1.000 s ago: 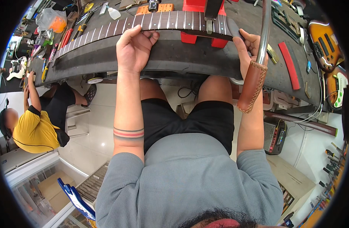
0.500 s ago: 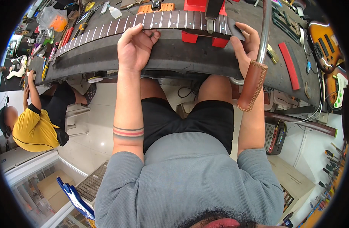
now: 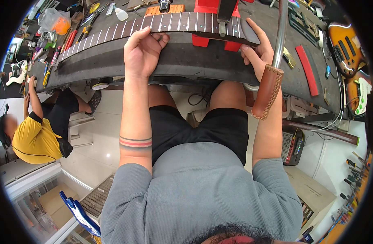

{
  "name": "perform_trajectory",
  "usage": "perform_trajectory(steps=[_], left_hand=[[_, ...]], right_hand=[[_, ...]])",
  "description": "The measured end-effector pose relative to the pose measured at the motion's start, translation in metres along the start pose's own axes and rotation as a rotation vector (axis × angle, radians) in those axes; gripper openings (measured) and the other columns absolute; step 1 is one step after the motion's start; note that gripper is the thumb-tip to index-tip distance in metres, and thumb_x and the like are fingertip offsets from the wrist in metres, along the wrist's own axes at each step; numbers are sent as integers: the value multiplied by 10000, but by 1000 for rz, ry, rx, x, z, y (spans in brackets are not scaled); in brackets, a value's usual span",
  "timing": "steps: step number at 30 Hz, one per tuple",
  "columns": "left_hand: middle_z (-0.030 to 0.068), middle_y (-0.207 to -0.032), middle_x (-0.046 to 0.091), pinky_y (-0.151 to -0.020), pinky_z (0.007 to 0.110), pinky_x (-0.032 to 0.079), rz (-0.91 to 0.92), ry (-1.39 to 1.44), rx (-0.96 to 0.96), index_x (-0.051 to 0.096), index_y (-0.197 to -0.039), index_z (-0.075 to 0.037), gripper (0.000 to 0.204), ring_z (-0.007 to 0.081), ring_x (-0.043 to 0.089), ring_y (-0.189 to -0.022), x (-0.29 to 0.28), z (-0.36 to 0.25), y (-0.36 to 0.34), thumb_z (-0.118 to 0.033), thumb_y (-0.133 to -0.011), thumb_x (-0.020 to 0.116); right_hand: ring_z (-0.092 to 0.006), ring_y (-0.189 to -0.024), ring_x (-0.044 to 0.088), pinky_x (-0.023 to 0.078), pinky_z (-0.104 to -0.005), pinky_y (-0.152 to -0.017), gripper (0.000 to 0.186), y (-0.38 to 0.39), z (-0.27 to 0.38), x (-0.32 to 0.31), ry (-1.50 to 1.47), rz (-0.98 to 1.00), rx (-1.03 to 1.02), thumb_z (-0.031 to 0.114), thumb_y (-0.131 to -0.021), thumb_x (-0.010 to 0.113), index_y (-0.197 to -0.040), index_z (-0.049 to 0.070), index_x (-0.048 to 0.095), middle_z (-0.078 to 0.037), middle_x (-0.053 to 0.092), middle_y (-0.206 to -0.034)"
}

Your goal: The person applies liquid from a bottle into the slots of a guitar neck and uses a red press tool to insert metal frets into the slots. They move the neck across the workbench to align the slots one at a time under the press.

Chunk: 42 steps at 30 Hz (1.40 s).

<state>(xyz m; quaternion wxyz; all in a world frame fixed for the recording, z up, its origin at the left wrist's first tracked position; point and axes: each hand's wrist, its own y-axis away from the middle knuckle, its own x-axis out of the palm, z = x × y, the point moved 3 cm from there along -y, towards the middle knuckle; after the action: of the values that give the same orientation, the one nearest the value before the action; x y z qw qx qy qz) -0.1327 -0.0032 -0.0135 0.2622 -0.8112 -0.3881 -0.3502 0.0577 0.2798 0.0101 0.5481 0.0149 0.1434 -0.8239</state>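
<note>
A guitar neck (image 3: 174, 22) with a dark fretboard and metal frets lies across the bench, resting on a red support (image 3: 200, 40). A metal press head (image 3: 223, 27) stands on the fretboard near its right end. My left hand (image 3: 143, 53) is closed on the neck's near edge, thumb on top and fingers curled under. At the neck's dark right end is my right hand (image 3: 261, 51), index finger stretched along the end and thumb bent below the near edge. In front of my right forearm hangs a lever with a brown leather-wrapped handle (image 3: 267, 93).
Left on the bench lie pliers (image 3: 69, 40), a plastic bag (image 3: 52, 20) and a small white bottle (image 3: 121, 14). A red strip (image 3: 307, 70) lies at right, near sunburst guitar bodies (image 3: 345, 49). A person in a yellow shirt (image 3: 36, 138) works at far left.
My right thumb has moved from beside the neck's end to under its near edge, and the index finger has straightened. My left hand keeps its hold. The whole view has shifted slightly.
</note>
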Motion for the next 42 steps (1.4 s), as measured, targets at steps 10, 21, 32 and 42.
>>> perform_trajectory(steps=[10,21,32,42], left_hand=[[178,-1105,805,-1024,506,556,8,9,-1,735,-1094,16,197,301,756,-1041,0,0,0,-143,-1051,628],[171,-1084,800,-1011,505,556,-3,8,5,730,-1094,15,189,296,746,-1012,2,0,1,-140,-1047,632],[174,-1115,804,-1016,502,553,18,1,1,736,-1106,19,206,300,755,-1050,2,0,0,-145,-1054,624],[165,-1116,795,-1008,503,554,-12,-4,10,725,-1106,8,182,287,738,-1019,3,0,1,-139,-1050,632]], right_hand=[[-91,-750,576,486,-251,-690,710,1,5,3,18,-23,-17,127,-1063,680,-1735,131,450,-28,673,-877],[-79,-765,607,477,-248,-634,687,-4,-15,-6,-43,-88,-110,118,-993,817,-1623,46,550,-98,768,-1176],[-108,-828,682,502,-245,-622,646,2,-1,-1,-73,-110,-121,55,-1026,761,-1627,10,527,-123,775,-1166],[-103,-724,661,499,-253,-631,613,0,-7,-4,-18,-132,-81,102,-1028,776,-1607,29,588,-65,726,-888]])
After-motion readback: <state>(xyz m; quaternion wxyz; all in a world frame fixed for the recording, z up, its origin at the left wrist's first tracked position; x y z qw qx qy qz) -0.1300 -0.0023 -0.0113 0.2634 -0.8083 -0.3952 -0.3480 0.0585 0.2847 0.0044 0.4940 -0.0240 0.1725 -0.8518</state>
